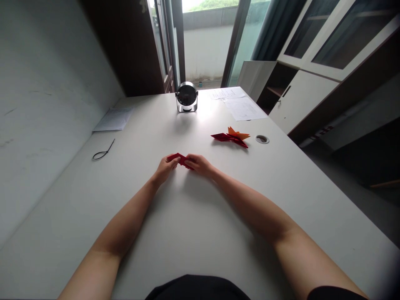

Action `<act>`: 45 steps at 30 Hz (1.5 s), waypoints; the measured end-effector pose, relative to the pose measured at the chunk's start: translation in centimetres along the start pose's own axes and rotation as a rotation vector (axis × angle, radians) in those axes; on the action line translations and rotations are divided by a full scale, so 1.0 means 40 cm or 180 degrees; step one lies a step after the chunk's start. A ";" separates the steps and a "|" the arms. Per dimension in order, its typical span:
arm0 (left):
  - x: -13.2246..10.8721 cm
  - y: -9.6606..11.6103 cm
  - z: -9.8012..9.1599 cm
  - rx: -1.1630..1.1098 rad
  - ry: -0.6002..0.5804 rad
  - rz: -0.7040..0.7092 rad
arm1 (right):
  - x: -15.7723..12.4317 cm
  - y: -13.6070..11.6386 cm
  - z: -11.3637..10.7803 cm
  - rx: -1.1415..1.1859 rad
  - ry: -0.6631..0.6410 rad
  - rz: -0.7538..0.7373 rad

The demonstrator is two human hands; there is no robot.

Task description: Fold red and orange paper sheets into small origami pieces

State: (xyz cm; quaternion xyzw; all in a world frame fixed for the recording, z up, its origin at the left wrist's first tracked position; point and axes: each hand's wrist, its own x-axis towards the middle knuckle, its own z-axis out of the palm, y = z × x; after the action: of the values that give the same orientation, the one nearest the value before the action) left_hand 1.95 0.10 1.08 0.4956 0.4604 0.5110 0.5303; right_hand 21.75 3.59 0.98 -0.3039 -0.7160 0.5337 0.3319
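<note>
A small folded piece of red paper (180,159) lies low over the white table (193,225), held from both sides. My left hand (165,167) pinches its left end with fingers closed. My right hand (198,163) pinches its right end the same way. Further back on the right lie folded paper pieces, red (228,138) and orange (238,133), apart from both hands.
A small round desk fan (186,96) stands at the table's far middle. White sheets (242,107) lie at the far right, another paper (114,119) at the far left. A black cable tie (102,153) lies left. A round cable hole (262,139) sits near the right edge.
</note>
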 end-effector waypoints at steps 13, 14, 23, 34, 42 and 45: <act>0.001 0.006 -0.001 0.0052 -0.0186 -0.0068 | 0.014 0.007 -0.024 0.0816 0.0598 -0.0030; -0.001 0.008 0.001 0.0103 -0.0193 -0.0081 | 0.014 0.008 -0.025 0.0815 0.0603 -0.0023; -0.001 0.007 0.002 0.0064 -0.0070 -0.0067 | 0.010 0.008 -0.021 0.0627 0.0495 -0.0040; 0.018 -0.001 -0.015 -0.0457 0.0244 -0.0189 | 0.006 0.003 -0.014 0.0584 0.0511 -0.0303; 0.023 0.002 -0.029 -0.0752 0.0261 -0.0264 | -0.010 0.003 -0.008 -0.1025 0.0762 -0.0841; 0.018 0.006 -0.025 -0.0845 0.0303 -0.0254 | -0.009 0.003 -0.010 -0.1392 0.0705 -0.0809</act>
State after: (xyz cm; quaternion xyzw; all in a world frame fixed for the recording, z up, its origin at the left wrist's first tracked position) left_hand 0.97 0.88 1.23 0.3776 0.4327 0.5689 0.5887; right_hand 22.30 3.57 0.92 -0.3326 -0.8059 0.2841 0.3990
